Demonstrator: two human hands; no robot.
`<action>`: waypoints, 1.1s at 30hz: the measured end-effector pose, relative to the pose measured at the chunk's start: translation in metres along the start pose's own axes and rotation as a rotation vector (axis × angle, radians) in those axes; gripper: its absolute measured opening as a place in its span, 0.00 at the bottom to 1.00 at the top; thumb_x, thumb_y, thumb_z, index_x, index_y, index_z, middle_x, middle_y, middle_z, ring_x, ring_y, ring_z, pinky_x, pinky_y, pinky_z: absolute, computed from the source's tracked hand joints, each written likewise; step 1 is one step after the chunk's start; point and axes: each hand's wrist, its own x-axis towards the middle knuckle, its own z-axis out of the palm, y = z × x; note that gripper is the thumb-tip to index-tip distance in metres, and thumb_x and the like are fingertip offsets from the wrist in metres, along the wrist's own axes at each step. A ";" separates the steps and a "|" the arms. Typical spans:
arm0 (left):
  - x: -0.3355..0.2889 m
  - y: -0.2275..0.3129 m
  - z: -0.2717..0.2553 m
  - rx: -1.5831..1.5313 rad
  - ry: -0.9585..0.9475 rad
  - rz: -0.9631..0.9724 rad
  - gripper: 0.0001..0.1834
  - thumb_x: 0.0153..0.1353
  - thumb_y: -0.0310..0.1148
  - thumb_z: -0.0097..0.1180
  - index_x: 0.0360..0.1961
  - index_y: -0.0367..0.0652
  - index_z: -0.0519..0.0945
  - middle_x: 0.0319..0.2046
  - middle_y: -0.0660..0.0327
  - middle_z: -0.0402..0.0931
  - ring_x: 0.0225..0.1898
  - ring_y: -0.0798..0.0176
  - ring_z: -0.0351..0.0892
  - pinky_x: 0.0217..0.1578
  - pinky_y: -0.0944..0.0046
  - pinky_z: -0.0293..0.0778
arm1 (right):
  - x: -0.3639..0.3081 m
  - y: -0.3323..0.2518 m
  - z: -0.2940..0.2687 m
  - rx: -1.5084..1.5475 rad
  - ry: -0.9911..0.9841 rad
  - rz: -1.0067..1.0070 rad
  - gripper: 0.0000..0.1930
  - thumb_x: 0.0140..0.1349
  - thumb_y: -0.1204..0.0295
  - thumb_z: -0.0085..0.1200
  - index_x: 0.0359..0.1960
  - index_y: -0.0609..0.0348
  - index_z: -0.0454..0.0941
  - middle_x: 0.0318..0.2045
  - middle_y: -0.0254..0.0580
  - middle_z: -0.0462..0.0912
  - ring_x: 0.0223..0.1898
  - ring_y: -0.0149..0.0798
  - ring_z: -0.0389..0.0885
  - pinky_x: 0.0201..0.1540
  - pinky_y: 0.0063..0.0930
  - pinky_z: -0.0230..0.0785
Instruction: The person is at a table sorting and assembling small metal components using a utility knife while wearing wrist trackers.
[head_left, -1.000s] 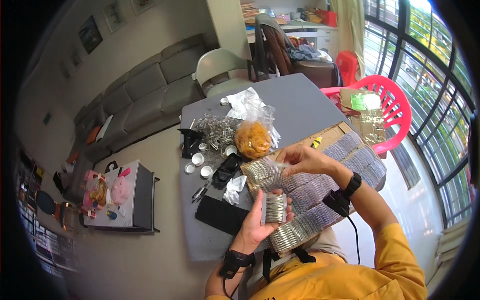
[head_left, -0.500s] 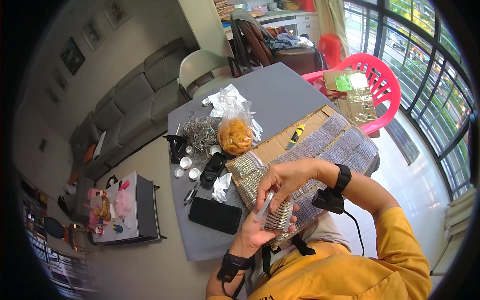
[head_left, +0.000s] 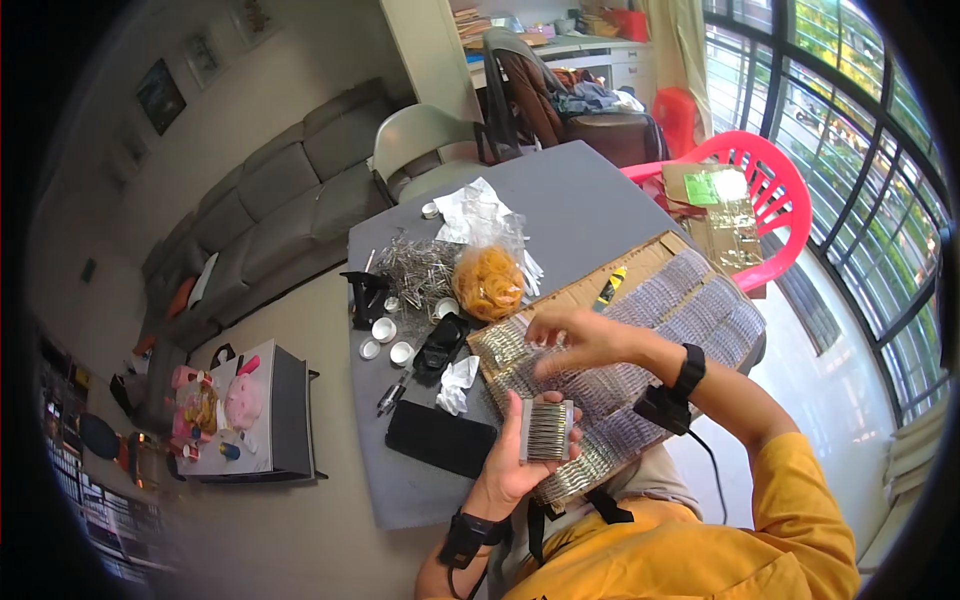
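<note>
Your left hand [head_left: 520, 465] held a small stack of silvery metal pieces [head_left: 547, 430] upright, its fingers [head_left: 574, 438] clamped around the stack's sides, just above the near edge of the grey counter [head_left: 590, 205]. Your right hand [head_left: 578, 342] hovered a little farther out, over the rows of silvery pieces [head_left: 690, 310] that covered a sheet of brown cardboard [head_left: 610, 275] on the right part of the counter. That hand was blurred, with its fingers bent downward and loosely apart; you could not tell whether they pinched anything.

Left of the stack a flat black pouch [head_left: 442, 438] lay on the counter, with a crumpled white tissue [head_left: 458, 380] just beyond it. Farther away sat a clear bag of orange rubber bands [head_left: 488, 282], touching a heap of thin metal clips [head_left: 412, 268] on its left. Small round white caps [head_left: 385, 330] lay near the counter's left edge. A yellow marker [head_left: 610, 287] rested on the cardboard's far part. A red plastic chair [head_left: 765, 190] stood at the far right, and a grey sofa [head_left: 290, 195] at the far left.
</note>
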 end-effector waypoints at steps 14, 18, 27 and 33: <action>-0.011 0.020 -0.014 0.055 0.129 0.371 0.25 0.58 0.57 0.38 0.40 0.47 0.69 0.37 0.54 0.69 0.37 0.57 0.71 0.40 0.58 0.71 | 0.047 0.077 0.022 -0.046 0.383 0.463 0.28 0.42 0.59 0.65 0.42 0.63 0.70 0.30 0.46 0.77 0.33 0.40 0.77 0.35 0.31 0.68; -0.008 0.019 -0.015 0.041 0.149 0.443 0.24 0.57 0.57 0.40 0.41 0.49 0.69 0.37 0.55 0.70 0.38 0.57 0.71 0.41 0.57 0.71 | 0.036 0.062 0.008 0.286 0.427 0.387 0.17 0.48 0.69 0.61 0.37 0.66 0.73 0.26 0.38 0.76 0.27 0.27 0.74 0.29 0.19 0.67; 0.008 0.012 -0.007 0.176 0.228 0.549 0.26 0.58 0.60 0.34 0.46 0.52 0.65 0.42 0.59 0.70 0.45 0.60 0.71 0.46 0.56 0.69 | -0.007 -0.024 0.034 0.527 0.146 0.323 0.20 0.51 0.72 0.59 0.44 0.64 0.69 0.20 0.32 0.75 0.20 0.23 0.73 0.20 0.15 0.64; 0.012 0.004 -0.001 0.290 0.193 0.499 0.28 0.58 0.61 0.33 0.48 0.51 0.61 0.44 0.56 0.69 0.44 0.57 0.71 0.45 0.57 0.69 | -0.017 -0.033 0.038 0.352 0.103 0.332 0.26 0.52 0.72 0.58 0.52 0.62 0.62 0.18 0.32 0.73 0.20 0.23 0.72 0.22 0.16 0.65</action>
